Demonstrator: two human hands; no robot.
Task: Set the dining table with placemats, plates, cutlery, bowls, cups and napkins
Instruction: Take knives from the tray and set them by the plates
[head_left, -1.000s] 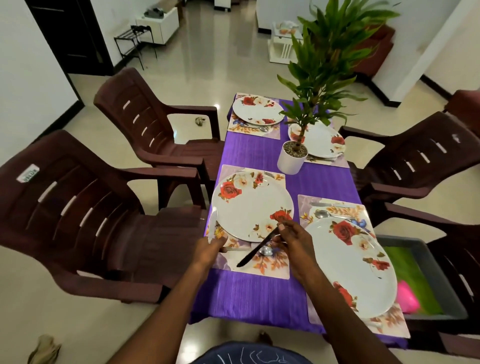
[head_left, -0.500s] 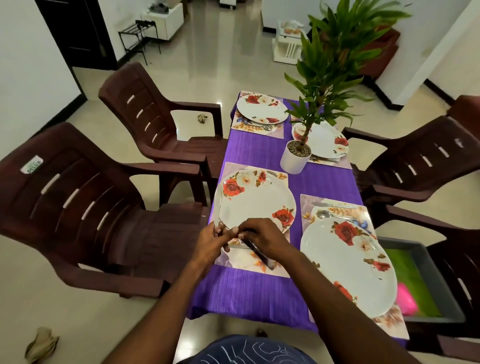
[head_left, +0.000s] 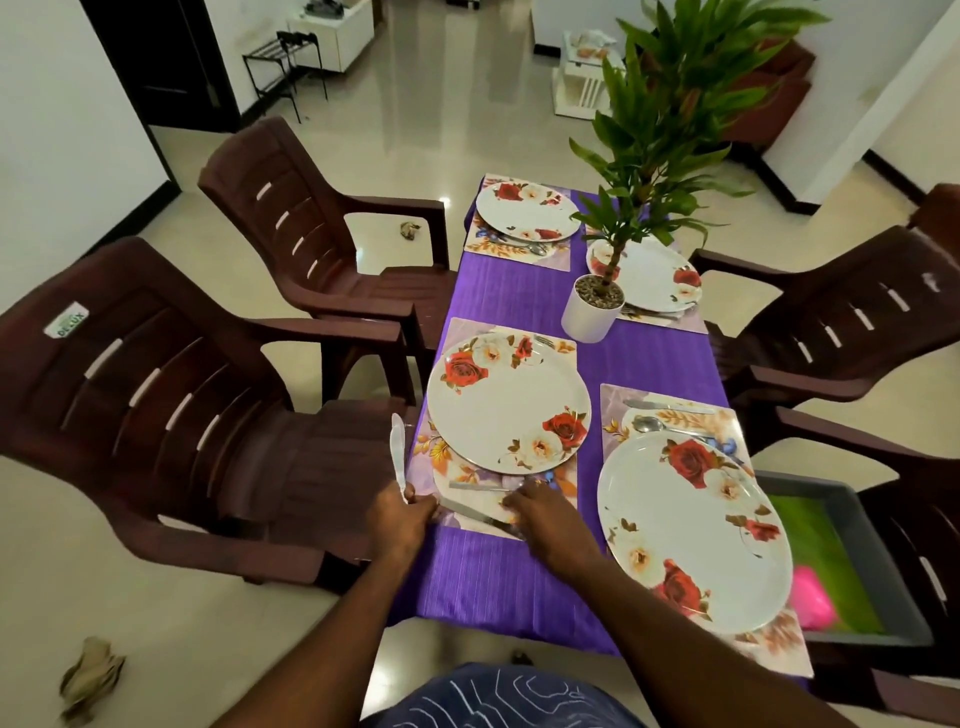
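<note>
Purple cloth covers the worktop, set with four floral plates on placemats. The left hand grips a spoon upright off the worktop's left edge. The right hand rests flat on a knife below the near-left plate. A potted plant stands mid-worktop; brown chairs crowd both sides.

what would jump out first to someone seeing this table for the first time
The purple tablecloth and the four rose-patterned plates, above all the big near-right plate, catch the eye first, along with the tall potted plant standing mid-table. Close to the camera, the left hand holds a pale spoon upright off the table's left edge, while the right hand rests on a knife lying on the near-left placemat.
</note>
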